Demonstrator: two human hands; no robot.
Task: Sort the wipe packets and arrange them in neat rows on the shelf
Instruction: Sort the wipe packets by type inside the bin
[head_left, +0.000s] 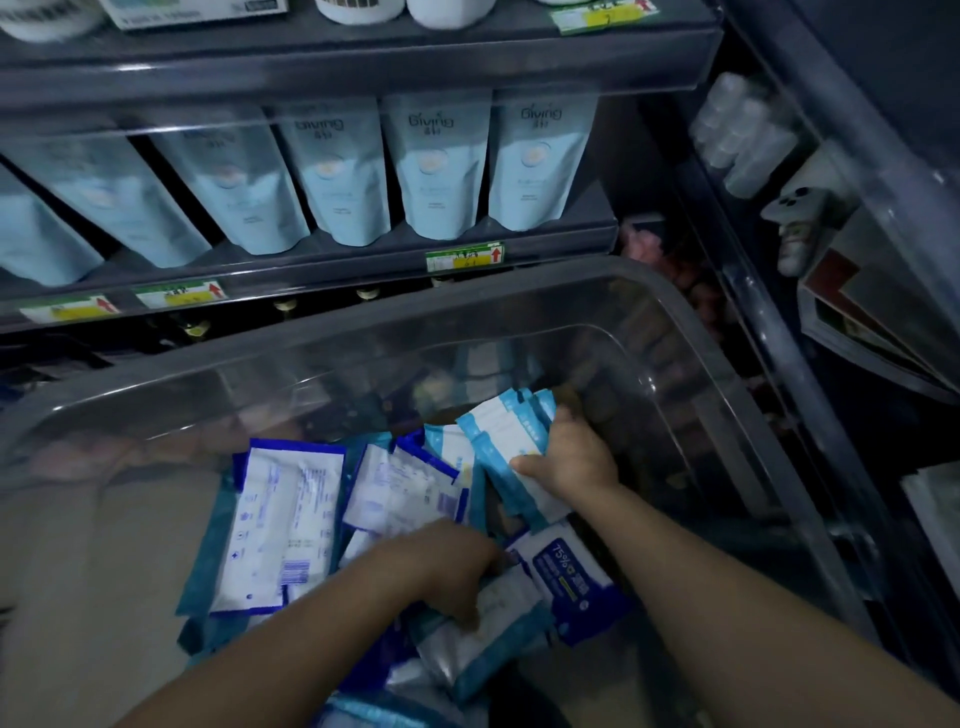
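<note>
Right hand (569, 457) grips a fanned stack of light-blue wipe packets (511, 441) inside the clear bin (675, 332) | left hand (457, 577) closes on a loose packet (483, 629) below | advice: square edges, keep one colour together before shelving.

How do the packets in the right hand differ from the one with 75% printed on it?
The light-blue packets are slim, fanned in a bunch and gripped by the right hand; the 75% packet is dark blue, thicker, single and lying loose. Both have white panels and sit inside the clear plastic bin.
</note>
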